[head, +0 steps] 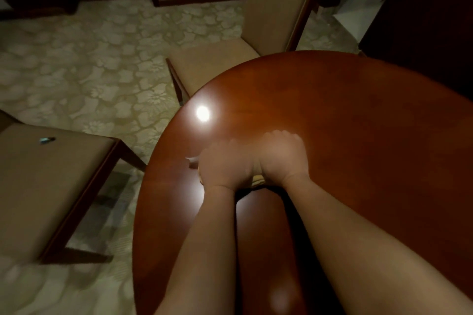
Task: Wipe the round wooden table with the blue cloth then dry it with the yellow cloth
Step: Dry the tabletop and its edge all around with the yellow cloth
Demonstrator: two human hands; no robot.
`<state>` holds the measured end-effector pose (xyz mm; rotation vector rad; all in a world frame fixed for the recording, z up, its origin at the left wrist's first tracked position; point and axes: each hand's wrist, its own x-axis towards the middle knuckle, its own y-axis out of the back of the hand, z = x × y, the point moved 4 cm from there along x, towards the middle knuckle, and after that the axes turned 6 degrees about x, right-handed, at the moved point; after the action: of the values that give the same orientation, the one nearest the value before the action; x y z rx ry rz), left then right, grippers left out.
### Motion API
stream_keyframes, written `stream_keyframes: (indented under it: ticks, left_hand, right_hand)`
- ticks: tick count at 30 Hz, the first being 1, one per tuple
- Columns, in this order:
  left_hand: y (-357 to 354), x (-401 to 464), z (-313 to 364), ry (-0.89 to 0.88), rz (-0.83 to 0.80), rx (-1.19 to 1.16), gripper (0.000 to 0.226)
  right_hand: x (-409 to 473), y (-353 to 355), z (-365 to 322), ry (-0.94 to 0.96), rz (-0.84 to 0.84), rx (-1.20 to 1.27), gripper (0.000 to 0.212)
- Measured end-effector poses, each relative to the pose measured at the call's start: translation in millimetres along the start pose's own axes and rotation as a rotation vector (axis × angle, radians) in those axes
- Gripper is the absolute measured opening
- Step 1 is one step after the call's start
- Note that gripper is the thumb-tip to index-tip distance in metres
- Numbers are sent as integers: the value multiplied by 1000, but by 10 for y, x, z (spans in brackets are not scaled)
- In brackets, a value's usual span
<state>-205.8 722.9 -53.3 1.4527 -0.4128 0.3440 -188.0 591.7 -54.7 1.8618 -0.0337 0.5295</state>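
Yellow cloth (258,178) shows only as a small bunched strip between the two wrists, pressed onto the round wooden bench (358,148); a pale corner that may belong to it pokes out just left of the left hand. Both hands sit side by side and touching on top of the cloth, near the bench's left-hand edge. The left hand (225,165) lies palm down with its fingers bent over the cloth, and the right hand (281,155) does the same, knuckles up and fingertips curled down at the far side. Motion blur softens both, so I cannot tell whether the fingers actually clutch the fabric or merely press on it.

The bench top is a glossy reddish-brown wood that mirrors a bright round ceiling light (203,112) just beyond the hands, with a softer glare nearer the body between the forearms. Behind the bench stands a beige upholstered chair (279,7) with a dark wooden frame, its seat tucked partly under the rim. A second matching chair seat (51,186) sits to the left, carrying a small dark bluish object (47,139) too blurred to identify. The floor is a cream carpet (89,59) with a floral pattern, and dark wooden furniture lines the far wall. No writing or labels can be read.
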Motion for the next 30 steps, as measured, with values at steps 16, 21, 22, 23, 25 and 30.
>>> stream_keyframes:
  ticks: [16,21,22,23,25,30]
  left_hand:
    - [1037,-2048,1353,-102,-226,-6,30]
    - [959,-1974,1559,-169,-211,-23,30]
    - [926,-1948,1562,-180,-209,-31,30]
    - [895,-1916,1561,-191,-206,-41,30]
    - [827,-1816,1572,-214,-202,-61,29]
    - [612,-1450,1663,-234,-171,-94,27]
  right_hand:
    - [-2494,1069,274,-41,-135,-70,32]
    - [-2558,1159,491,-36,-88,-61,33]
    - [-2542,1149,517,-37,-77,-48,34]
    - [-2522,1136,540,-39,-62,-32,34]
    - [-2450,1112,595,-43,-28,-3,34]
    - [-2129,1065,844,-76,19,10,34]
